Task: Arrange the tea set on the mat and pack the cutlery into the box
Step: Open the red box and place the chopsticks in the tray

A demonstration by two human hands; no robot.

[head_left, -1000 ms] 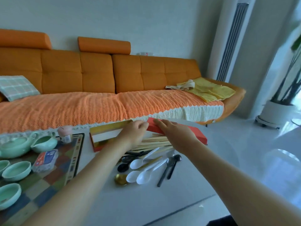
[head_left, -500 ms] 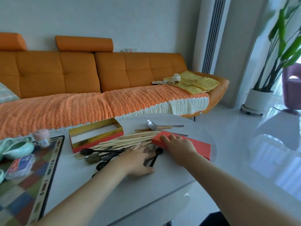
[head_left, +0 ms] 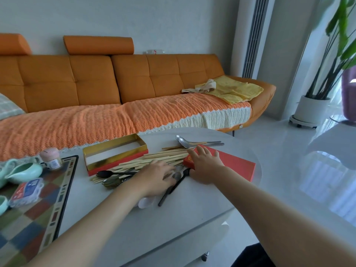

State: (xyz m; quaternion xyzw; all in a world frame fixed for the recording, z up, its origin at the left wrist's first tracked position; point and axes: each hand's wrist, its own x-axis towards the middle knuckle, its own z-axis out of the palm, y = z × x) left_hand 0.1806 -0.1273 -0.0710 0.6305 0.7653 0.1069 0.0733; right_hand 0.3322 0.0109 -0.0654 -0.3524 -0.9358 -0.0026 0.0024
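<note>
In the head view, you are at the cutlery step, I judge, and nothing is packed yet: the box (head_left: 112, 145) stands open on the table (head_left: 192, 209) with its inside bare. The red lid (head_left: 238, 165) lies to the right of it.

The cutlery is loose on the table between box and lid. The chopsticks (head_left: 163, 156) lie in a fan against the front wall of the box. Two metal spoons (head_left: 184, 143) lie behind the lid, a black spoon (head_left: 107, 173) is near the box's front, and a white spoon (head_left: 145, 202) shows from under your left wrist.

Your left hand (head_left: 159, 175) lies palm down on the pile, fingers relaxed and a little spread, holding nothing as far as I can see. Your right hand (head_left: 205, 164) rests flat on the near left end of the lid, fingers straight and fanned, not curled around it. Both forearms reach forward from the lower edge of the view.

For the next move you need to gather the pieces parallel, curl your fingers around a bundle, and lay it lengthwise in the box. The chopsticks may roll or scatter when you lift them.

The mat (head_left: 34, 218) is at the left with a green pitcher (head_left: 25, 171) on it. The rest of the tea set is cut off at the edge.
</note>
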